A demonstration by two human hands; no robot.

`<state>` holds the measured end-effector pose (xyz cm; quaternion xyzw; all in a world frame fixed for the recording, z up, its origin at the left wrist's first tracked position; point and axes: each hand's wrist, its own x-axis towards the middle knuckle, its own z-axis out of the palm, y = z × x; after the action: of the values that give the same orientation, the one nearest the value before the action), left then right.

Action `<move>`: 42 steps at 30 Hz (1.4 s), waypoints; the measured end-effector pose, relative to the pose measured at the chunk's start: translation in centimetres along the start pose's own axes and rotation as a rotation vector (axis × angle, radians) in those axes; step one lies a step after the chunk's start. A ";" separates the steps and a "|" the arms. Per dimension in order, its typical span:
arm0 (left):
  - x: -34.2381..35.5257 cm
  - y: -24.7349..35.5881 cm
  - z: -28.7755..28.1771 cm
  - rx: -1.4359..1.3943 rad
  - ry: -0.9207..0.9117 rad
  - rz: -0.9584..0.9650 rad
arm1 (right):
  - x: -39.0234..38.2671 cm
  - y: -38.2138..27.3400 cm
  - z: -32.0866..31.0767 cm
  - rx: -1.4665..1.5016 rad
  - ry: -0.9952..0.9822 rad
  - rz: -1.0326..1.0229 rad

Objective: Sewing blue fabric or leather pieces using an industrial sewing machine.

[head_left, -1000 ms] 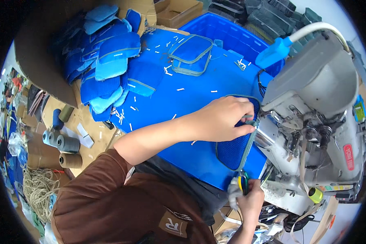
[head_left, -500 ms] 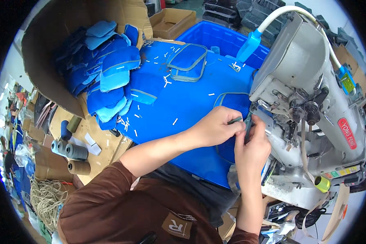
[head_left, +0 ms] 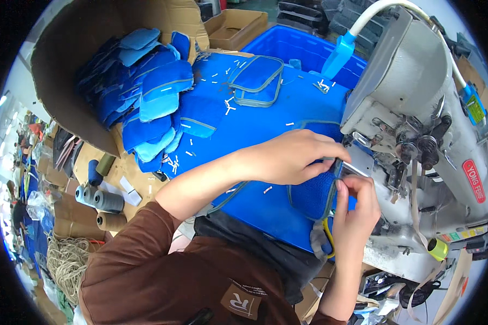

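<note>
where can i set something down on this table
The smooth blue tabletop between two overlapping grey-edged blue fabric pouches and the left forearm; a smaller patch below that forearm. Crowded: heaped blue fabric pieces leftward; left hand, right hand, blue mesh piece, grey metal sewing machine rightward.

Past the blue tabletop's point(head_left: 255, 122) far edge I see a strip of greyish floor point(head_left: 252, 5) and 1 open cardboard box point(head_left: 232, 39). A pale wall point(head_left: 444, 11) shows beyond the far right corner; white lights point(head_left: 2, 101) glare off left.
</note>
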<state>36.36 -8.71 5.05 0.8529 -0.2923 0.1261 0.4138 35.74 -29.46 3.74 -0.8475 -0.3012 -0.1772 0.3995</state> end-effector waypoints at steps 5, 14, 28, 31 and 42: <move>1.4 0.0 -0.7 -0.091 -0.125 -0.008 | -1.1 0.4 0.8 0.046 0.108 -0.112; 0.8 0.2 0.9 -0.118 0.110 -0.119 | -1.2 0.9 0.8 0.491 0.029 0.249; 0.2 0.8 3.0 -0.084 0.301 -0.164 | -0.8 -0.6 1.7 0.717 0.082 0.576; 0.1 1.5 3.3 -0.136 0.353 -0.284 | -0.8 -0.3 2.1 0.755 0.111 0.590; -0.2 1.2 3.6 -0.449 0.404 -0.487 | 0.4 -0.5 2.1 0.847 0.045 0.751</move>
<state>35.39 -11.98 3.49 0.7437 -0.0142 0.1224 0.6571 35.87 -27.41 2.93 -0.6582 -0.0152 0.0953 0.7467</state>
